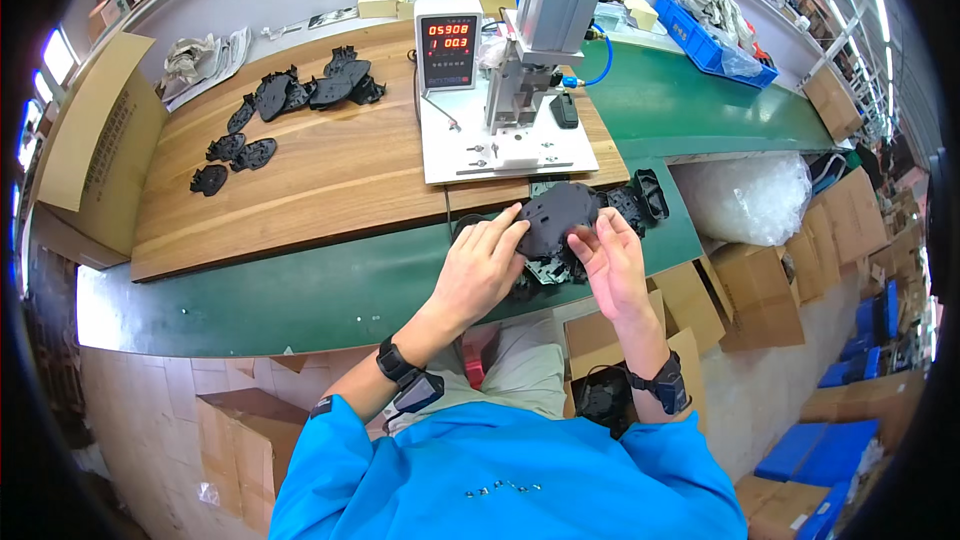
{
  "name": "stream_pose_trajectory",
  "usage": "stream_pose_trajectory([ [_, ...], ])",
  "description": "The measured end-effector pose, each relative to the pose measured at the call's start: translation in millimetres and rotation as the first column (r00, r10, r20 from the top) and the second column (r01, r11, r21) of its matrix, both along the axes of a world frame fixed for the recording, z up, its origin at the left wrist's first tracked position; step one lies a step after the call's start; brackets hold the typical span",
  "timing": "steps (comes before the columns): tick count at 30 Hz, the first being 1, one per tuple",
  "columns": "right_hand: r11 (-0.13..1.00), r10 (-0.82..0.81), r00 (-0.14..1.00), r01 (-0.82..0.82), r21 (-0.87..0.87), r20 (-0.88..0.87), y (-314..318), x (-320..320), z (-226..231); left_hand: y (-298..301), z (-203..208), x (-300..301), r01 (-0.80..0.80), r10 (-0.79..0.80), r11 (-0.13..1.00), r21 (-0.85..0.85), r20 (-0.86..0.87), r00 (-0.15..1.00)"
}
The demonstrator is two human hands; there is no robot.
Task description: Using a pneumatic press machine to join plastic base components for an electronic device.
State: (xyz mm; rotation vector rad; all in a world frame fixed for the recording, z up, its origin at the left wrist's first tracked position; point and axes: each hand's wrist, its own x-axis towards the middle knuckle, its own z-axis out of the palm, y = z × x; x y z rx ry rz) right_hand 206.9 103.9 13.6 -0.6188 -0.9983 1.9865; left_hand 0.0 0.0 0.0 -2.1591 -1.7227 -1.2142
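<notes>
A black oval plastic cover (558,217) is raised at the front of the bench, just before the press. My left hand (483,265) grips its left edge, thumb and fingers closed on it. At its right edge is my right hand (612,265), with thumb and fingertips pinching the rim. More black plastic parts (625,203) lie beneath and to the right of the cover, partly hidden by it and by my hands. Behind them stands a bench press (550,20) on a white base plate (455,162).
A counter box (448,45) with red digits stands left of the press. Several black plastic pieces (310,90) lie on the wooden board (350,155). A cardboard box (100,150) borders the left; a blue crate (715,45) sits back right. Open cartons (690,305) stand below the bench.
</notes>
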Motion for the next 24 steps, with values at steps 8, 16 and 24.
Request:
stream_pose_trajectory([
  [8,0.903,-0.153,0.959,0.038,0.427,0.238,-1,-47,-8,-15,-10,-19,0.068,-0.062,0.998,-0.018,0.222,0.973],
  [16,0.66,-0.581,0.721,0.147,0.737,0.377,193,-43,9,-82,-38,-96,-0.326,0.344,0.939,-0.115,0.216,0.914],
  [24,0.815,-0.438,0.758,0.107,0.57,0.484,288,-68,-30,-123,-62,-113,-0.529,0.588,0.804,-0.271,0.236,0.774],
])
